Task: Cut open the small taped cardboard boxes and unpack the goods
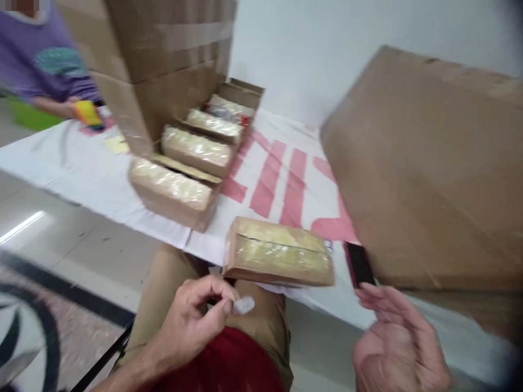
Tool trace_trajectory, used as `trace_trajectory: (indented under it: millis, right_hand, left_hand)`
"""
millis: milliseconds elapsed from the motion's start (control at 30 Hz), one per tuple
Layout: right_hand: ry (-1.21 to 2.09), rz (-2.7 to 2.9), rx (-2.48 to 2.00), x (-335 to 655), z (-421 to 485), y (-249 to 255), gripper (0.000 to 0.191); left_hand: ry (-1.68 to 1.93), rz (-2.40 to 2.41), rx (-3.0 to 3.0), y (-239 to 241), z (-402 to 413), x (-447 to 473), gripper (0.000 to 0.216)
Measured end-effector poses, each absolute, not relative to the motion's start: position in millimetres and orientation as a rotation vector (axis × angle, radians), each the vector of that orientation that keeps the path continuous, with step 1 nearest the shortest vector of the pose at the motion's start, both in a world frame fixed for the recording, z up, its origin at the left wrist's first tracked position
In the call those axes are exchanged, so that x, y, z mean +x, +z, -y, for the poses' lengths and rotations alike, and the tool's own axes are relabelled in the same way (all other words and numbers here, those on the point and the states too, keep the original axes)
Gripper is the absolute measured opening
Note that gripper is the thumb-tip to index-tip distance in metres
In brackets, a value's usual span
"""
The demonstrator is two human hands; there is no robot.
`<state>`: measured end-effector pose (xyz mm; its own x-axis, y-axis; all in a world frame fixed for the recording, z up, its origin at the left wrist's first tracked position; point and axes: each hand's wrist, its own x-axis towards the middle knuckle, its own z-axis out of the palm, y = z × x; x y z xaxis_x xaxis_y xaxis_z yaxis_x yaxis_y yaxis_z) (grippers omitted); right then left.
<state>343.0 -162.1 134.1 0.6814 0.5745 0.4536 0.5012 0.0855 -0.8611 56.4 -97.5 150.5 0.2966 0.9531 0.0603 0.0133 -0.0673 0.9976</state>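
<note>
My left hand (pixel 200 313) is closed in a pinch over my lap. Between its thumb and forefinger is a small, whitish, see-through piece of film (pixel 244 305). Just beyond it, at the table's edge, lies a brown carton (pixel 281 253) with a clear wrapped front showing pale yellow contents. My right hand (pixel 398 332) is at the lower right, fingers stretched forward. Its fingertips overlap the near end of a flat black phone-like object (pixel 360 264) with a reddish edge; whether they touch it I cannot tell.
More filled cartons (pixel 174 188) stand in a row at left, beside tall stacked cardboard boxes (pixel 175 49). A large cardboard box (pixel 433 174) fills the right. A red-and-white cloth (pixel 296 179) covers the table. At far left, a person in purple (pixel 44 60) holds a yellow tool (pixel 87 113).
</note>
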Motion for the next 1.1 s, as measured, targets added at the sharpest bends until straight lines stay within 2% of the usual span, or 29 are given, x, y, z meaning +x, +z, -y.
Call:
trace_trajectory:
  millis: [67,100,200,233,367,567,633,700,800,867,967,1100]
  right_hand:
    - [0.341,1.134,-1.504,328.8,178.8,156.0,0.037]
    - [0.572,1.275,-1.495,322.4,184.2,164.2,0.036]
    - [1.081,1.454,-1.4,311.3,189.4,173.6,0.052]
    - [1.145,1.448,-1.375,310.4,189.0,172.2,0.052]
    - [1.161,1.425,-1.357,314.1,185.3,156.5,0.03]
    - [1.2,1.46,-1.196,324.3,186.0,148.6,0.023]
    - [1.132,1.479,-1.221,336.9,184.3,150.7,0.023]
    - [0.931,1.479,-1.349,360.8,175.7,149.5,0.024]
    - [0.344,1.481,-1.689,414.8,145.3,134.3,0.022]
    - [-0.038,1.62,-1.904,452.6,117.4,116.8,0.028]
    - [-0.16,1.725,-1.994,492.3,77.9,90.3,0.029]
    - [-0.225,1.922,-2.054,508.3,46.9,68.4,0.03]
  left_hand:
    - [0.992,-0.824,1.589,150.3,107.6,73.2,0.016]
    - [0.988,-0.755,1.662,148.0,111.7,82.4,0.016]
    - [0.995,-0.628,1.818,137.4,121.5,105.6,0.015]
    - [0.986,-0.614,1.858,133.8,123.9,110.2,0.014]
    - [0.889,-0.65,1.965,125.3,128.6,114.7,0.014]
    - [0.852,-0.732,2.013,123.6,130.8,120.6,0.015]
    - [0.882,-0.742,1.994,123.2,132.9,121.6,0.014]
    - [0.981,-0.79,1.976,123.5,135.7,118.1,0.015]
    - [1.266,-0.93,1.982,125.9,137.3,105.8,0.018]
    - [1.429,-1.013,2.053,127.9,133.4,97.7,0.02]
    - [1.538,-1.181,2.218,128.5,120.4,93.2,0.028]
    - [1.445,-1.248,2.444,123.7,102.1,95.9,0.043]
